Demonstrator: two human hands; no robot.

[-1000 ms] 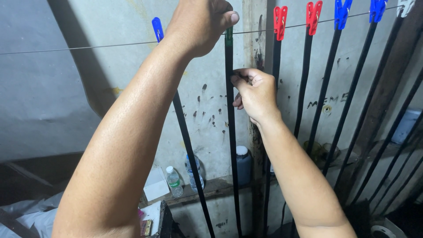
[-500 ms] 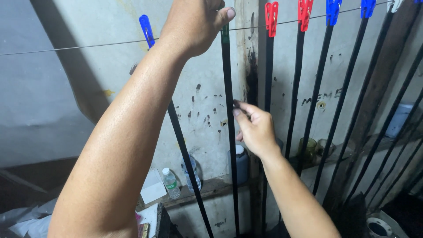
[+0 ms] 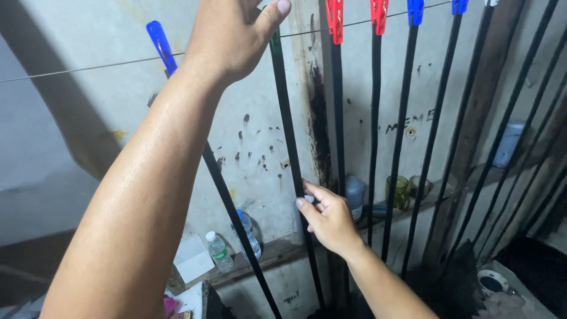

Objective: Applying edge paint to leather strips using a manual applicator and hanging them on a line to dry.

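Several long black strips hang from a thin wire (image 3: 88,66) along a stained wall, each clipped on by a coloured peg. My left hand (image 3: 227,35) is raised to the wire, closed over a green peg (image 3: 276,42) at the top of one black strip (image 3: 286,124), thumb on top. Lower down, my right hand (image 3: 328,218) pinches the same strip between thumb and fingertips. A blue peg (image 3: 160,44) holds another strip that passes behind my left forearm. Red pegs (image 3: 335,19) and further blue pegs (image 3: 415,9) hold strips to the right.
A low wooden ledge (image 3: 283,251) carries plastic bottles (image 3: 218,251), a white box (image 3: 192,260), a dark bottle (image 3: 354,195) and glass jars (image 3: 398,190). A wooden post (image 3: 478,106) stands to the right. A round white bowl (image 3: 490,280) lies on the floor.
My right hand has slid down the black strip from near chest height toward the ledge. My left hand has stayed at the wire. The view has shifted slightly right.
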